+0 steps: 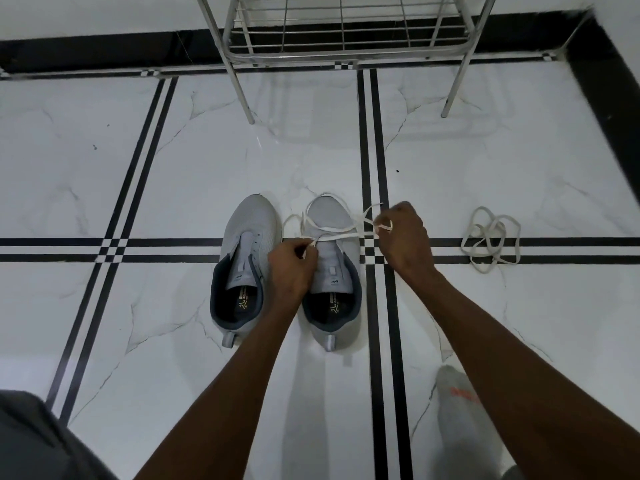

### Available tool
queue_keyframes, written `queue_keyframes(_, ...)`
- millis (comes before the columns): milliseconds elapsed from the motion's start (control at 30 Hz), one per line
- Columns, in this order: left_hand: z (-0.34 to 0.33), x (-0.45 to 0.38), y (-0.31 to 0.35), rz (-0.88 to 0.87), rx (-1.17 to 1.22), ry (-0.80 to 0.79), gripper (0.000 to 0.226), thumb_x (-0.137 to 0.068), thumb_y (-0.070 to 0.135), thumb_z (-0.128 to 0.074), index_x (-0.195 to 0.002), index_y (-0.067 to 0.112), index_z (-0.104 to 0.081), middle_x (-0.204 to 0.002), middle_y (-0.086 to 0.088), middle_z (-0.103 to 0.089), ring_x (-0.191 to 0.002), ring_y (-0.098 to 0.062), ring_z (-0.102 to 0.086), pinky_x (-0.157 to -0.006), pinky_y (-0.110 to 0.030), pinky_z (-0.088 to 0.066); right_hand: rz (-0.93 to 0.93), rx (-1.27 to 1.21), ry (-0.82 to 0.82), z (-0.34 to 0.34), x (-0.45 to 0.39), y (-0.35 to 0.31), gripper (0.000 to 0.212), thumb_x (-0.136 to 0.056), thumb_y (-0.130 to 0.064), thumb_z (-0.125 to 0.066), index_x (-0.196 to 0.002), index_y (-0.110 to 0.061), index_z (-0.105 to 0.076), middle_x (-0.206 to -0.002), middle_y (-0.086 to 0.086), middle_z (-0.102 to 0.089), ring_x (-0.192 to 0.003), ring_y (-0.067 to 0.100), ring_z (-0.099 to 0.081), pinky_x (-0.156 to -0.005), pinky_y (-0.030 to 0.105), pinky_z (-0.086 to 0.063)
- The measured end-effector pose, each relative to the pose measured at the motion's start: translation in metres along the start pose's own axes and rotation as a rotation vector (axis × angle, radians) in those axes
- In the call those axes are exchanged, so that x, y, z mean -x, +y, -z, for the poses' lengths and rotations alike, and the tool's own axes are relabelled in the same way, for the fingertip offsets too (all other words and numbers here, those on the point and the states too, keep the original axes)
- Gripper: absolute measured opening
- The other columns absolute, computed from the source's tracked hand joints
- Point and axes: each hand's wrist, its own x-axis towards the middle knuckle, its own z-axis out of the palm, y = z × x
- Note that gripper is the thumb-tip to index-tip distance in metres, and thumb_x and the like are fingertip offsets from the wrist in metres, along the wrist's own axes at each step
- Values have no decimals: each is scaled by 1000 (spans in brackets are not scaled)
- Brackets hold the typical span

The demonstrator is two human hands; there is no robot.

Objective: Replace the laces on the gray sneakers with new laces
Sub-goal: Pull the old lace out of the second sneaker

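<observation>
— Two gray sneakers [287,271] stood side by side on the white tile floor [173,168], toes pointing far, heels near. Any writing?

— Carried a small white logo on each tongue and a printed insole label with a pale emblem; too small to read. Also showed orange lettering on the gray sock [460,403] at near right, blurred past reading.

— And the left sneaker [247,258]?

— Sat unlaced, eyelets bare, just left of the left hand [292,268].

— Hands, then?

— Reached in from the near edge on bare forearms. Left hand hovered over the right sneaker [332,271], knuckles up, fingers curled, pinching the white lace [332,235] above the tongue. Right hand [403,237] was held just right of the same shoe, wrist bent, fingertips clamped on the other stretch of lace.

— Lace path?

— Ran taut between both hands across the shoe's upper, with loose loops spilling over the toe and to the left.

— Anything else?

— Lay in a loose tangle well to the right: a second white lace [491,240], across the black floor stripes. Stood at the far side: a metal wire rack [346,39] against the black skirting.
</observation>
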Motion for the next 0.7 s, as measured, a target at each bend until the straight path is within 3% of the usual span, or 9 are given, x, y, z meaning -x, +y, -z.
queue_keyframes(67,-1,-1,3,-4,-5,-15,12,-91,21,-70,-92,15,-81,-79,11,-71,-69,8,-59,-65,0,-40,141,-107,-46,-6,0,-26,13,-86,-15,-72,-99,-13,-75,-104,1,-66,-91,11,-59,-79,22,-46)
queue_keyframes(200,-5,-5,6,-57,-44,-54,21,-93,23,-71,-105,9,-80,-97,-3,-78,-86,-8,-70,-71,3,-40,158,-104,-280,-29,0,-46,14,-80,-23,-79,-86,-11,-82,-83,2,-75,-75,9,-61,-68,13,-46)
queue_keyframes(300,-5,-3,8,-96,-64,-41,20,-94,18,-69,-106,5,-79,-100,-9,-78,-89,-11,-70,-72,6,-38,163,-12,-243,-36,3,-41,18,-83,-15,-67,-71,-7,-77,-74,8,-70,-71,17,-62,-69,38,-53)
queue_keyframes(367,-5,-2,6,-126,-45,-28,18,-94,19,-70,-101,6,-80,-93,-7,-79,-83,-7,-69,-72,1,-43,60,6,-209,-32,-4,-33,21,-86,-8,-59,-73,1,-72,-76,15,-68,-73,25,-64,-70,40,-53)
queue_keyframes(433,-5,-4,2,-114,-27,-11,18,-94,22,-70,-99,9,-81,-88,-4,-79,-80,-7,-69,-75,-14,-53,-167,44,-141,-19,-15,-7,20,-91,-7,-56,-91,5,-72,-92,20,-70,-84,29,-67,-73,34,-52)
queue_keyframes(500,-3,-4,1,-76,-14,-3,20,-94,24,-70,-100,9,-81,-90,-3,-79,-82,-9,-70,-78,-21,-55,-250,117,-104,-4,-17,17,19,-93,-10,-61,-102,3,-72,-104,17,-70,-94,26,-66,-78,27,-47)
queue_keyframes(600,-5,-5,1,-78,1,-7,18,-94,23,-70,-99,9,-81,-89,-4,-79,-79,-7,-68,-72,-7,-49,-45,-32,-62,1,-8,0,26,-85,-11,-74,-110,-2,-71,-109,11,-63,-98,16,-57,-82,18,-38)
queue_keyframes(700,-6,-2,6,-78,-9,-3,17,-92,22,-72,-99,10,-82,-89,-4,-79,-76,-3,-66,-68,1,-42,118,-101,-207,-18,-3,-33,17,-80,-21,-79,-87,-6,-80,-86,10,-74,-79,19,-65,-73,30,-48)
